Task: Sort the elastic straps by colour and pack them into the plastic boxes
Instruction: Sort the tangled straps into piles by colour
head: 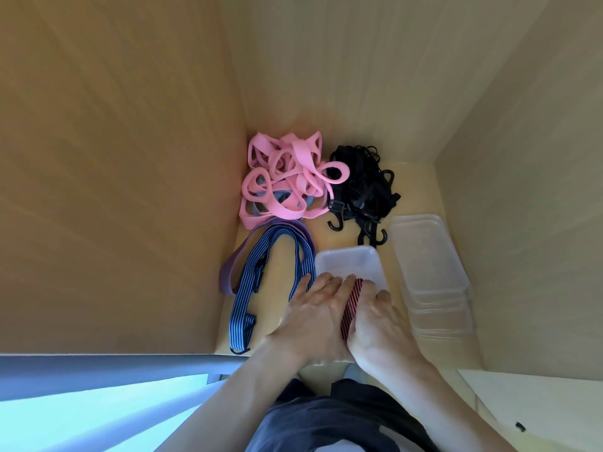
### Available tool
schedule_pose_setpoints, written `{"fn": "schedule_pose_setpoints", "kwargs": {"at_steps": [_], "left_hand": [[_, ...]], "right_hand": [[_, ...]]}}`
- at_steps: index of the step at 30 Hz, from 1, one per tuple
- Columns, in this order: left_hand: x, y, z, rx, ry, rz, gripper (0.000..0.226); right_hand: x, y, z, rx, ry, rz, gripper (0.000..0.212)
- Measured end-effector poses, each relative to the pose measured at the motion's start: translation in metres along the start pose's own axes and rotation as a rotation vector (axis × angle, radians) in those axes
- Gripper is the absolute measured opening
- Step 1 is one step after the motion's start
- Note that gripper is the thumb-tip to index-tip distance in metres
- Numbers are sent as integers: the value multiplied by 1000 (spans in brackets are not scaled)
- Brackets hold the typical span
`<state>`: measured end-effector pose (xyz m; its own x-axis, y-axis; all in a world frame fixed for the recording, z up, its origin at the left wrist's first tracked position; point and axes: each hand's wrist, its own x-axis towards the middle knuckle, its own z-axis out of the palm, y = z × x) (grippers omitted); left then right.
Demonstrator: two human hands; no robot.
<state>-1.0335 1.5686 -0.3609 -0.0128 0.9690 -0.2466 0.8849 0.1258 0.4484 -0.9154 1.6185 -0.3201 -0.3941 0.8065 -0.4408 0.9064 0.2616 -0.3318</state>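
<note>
Red striped strap [353, 303] is held at the near edge of the clear box [347, 260] | left hand [313, 318] is laid flat against it | right hand [380, 326] is curled round it | pink straps [284, 181] are heaped behind

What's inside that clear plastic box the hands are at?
A red striped strap, squeezed between the left hand and right hand, at the clear box's near end. The far end looks bare; the hands cover the rest.
</note>
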Motion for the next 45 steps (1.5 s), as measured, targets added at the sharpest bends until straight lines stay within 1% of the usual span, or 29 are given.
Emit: {"fn": "schedule_pose_setpoints", "kwargs": {"at_steps": [3,10,13,16,18,20,23,24,27,30,34,36,45], "left_hand": [[1,0,1,28,-6,-4,120],[4,2,2,88,-86,-12,123],[6,2,1,100,-113,-3,125],[6,4,5,95,-103,-2,122],[5,5,6,124,-106,0,121],[5,5,6,173,-141,10,123],[8,8,-2,203,-246,12,125],[9,8,-6,170,-275,8,123],[15,2,-22,18,-355,12,105],[18,-4,-28,-47,-353,12,96],[23,-2,-22,-12,-324,-8,100],[26,-3,-20,3,-316,-13,102],[31,-3,-16,16,-303,-24,105]], "right_hand": [[4,1,4,5,-22,40,57],[14,4,4,-91,-79,45,38],[20,11,-5,-34,-149,58,22],[23,17,-11,32,-198,42,8],[24,16,-12,38,-210,24,4],[23,15,-11,24,-217,7,6],[22,15,-12,20,-232,-9,7],[22,15,-13,10,-235,-4,6],[24,17,-19,-1,-243,-12,5],[24,16,-24,-20,-233,-46,7],[20,15,-28,-51,-198,-63,26],[18,15,-28,-52,-190,-66,31],[20,15,-26,-67,-182,-85,31]]}}
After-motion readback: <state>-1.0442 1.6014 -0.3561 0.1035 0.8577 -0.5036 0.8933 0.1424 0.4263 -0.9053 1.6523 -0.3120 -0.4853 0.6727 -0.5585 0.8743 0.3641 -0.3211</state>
